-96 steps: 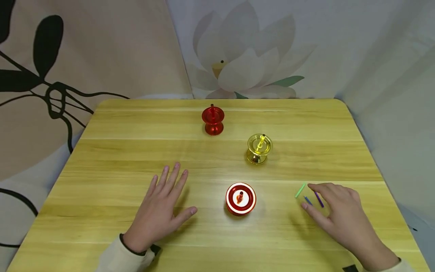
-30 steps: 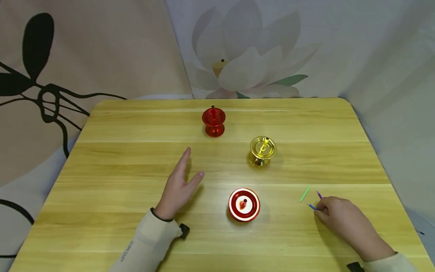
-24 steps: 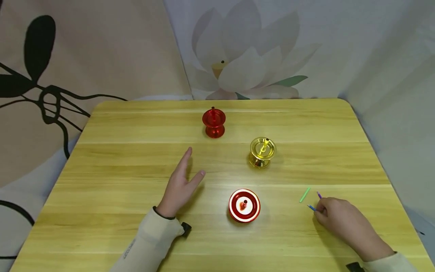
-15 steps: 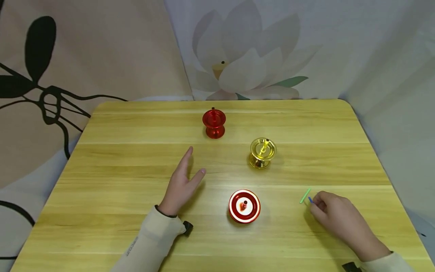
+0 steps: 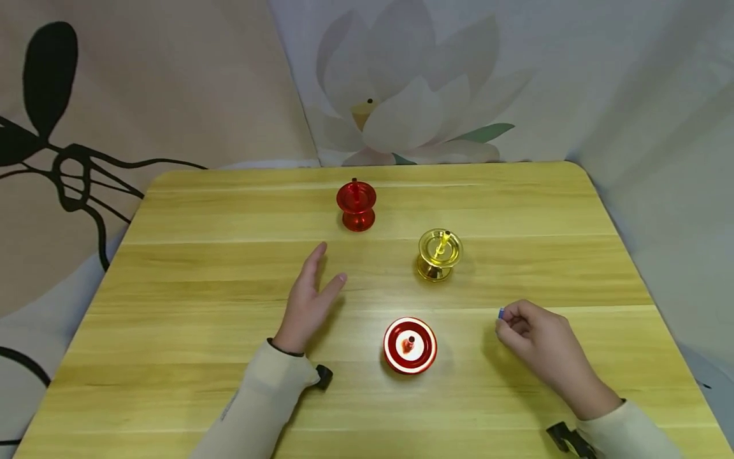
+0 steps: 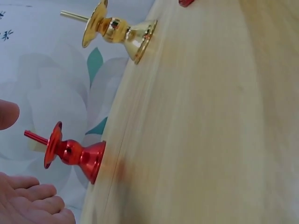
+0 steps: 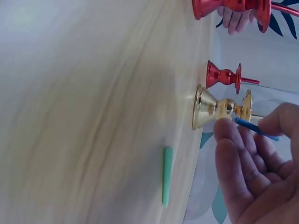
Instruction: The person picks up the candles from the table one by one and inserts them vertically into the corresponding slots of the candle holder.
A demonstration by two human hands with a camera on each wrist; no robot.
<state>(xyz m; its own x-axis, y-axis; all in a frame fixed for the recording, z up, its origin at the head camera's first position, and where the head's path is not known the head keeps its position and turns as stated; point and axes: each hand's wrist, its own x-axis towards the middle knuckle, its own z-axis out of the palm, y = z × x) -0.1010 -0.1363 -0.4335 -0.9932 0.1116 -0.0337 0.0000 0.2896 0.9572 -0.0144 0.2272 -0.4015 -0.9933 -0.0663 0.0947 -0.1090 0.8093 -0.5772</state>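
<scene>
My right hand (image 5: pixel 541 347) pinches a thin blue stick (image 7: pixel 250 126) between thumb and fingertips, raised over the table; in the head view only the end of the stick shows. A green stick (image 7: pixel 167 177) lies on the wood below that hand, hidden behind it in the head view. The purple stick is out of sight. My left hand (image 5: pixel 304 309) hovers left of centre, thumb spread from the fingers, holding nothing. Between the hands stands a red candle holder (image 5: pixel 410 346) with a pale shine on its dish and an upright post.
A gold candle holder (image 5: pixel 439 255) stands farther back, right of centre, its thin post upright. Near the far edge is another red candle holder (image 5: pixel 357 205). All are on a light wooden table (image 5: pixel 189 268), with patterned curtains (image 5: pixel 424 76) behind it.
My right hand has taken up the blue stick and carried it up, leftward and away from me. The left hand has moved forward and turned onto its side since the oldest frame.
</scene>
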